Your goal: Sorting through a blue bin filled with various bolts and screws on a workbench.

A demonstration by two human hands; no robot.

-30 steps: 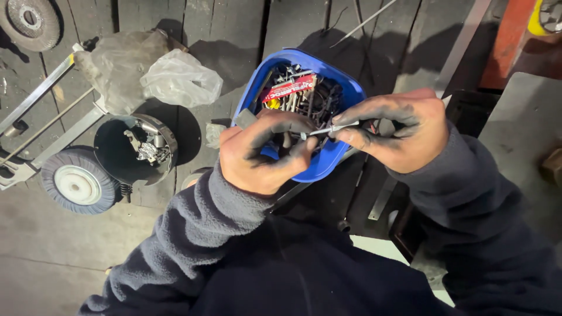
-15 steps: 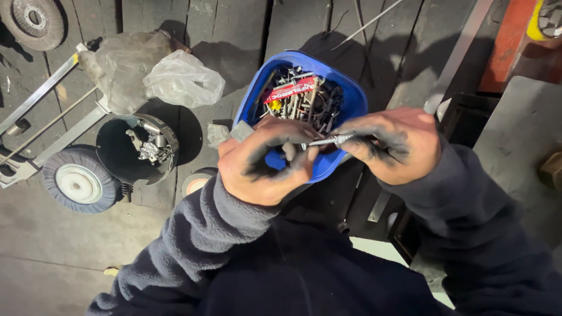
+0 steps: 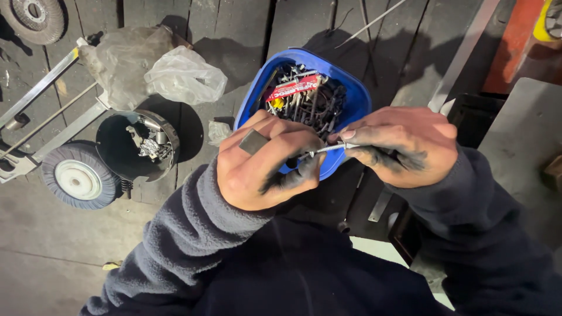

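At far left on the dark floor: small grey wheel (image 3: pixel 79 178) w/ white hub, next to a round black tin (image 3: pixel 137 146) w/ metal bits inside; crumpled clear plastic bag (image 3: pixel 184 76) just above. Centre: left hand (image 3: pixel 266 161), sooty, fingers curled together on one end of a thin silver screw (image 3: pixel 328 148). Blue tub (image 3: pixel 351 88) of mixed screws sits right behind both hands. Right hand (image 3: pixel 401 149) pinches the screw's other end, thumb & forefinger clamped.

Screws (image 3: pixel 310 99) in tub (image 3: pixel 357 93); can (image 3: pixel 137 146) left; wheel (image 3: pixel 79 175) further left.
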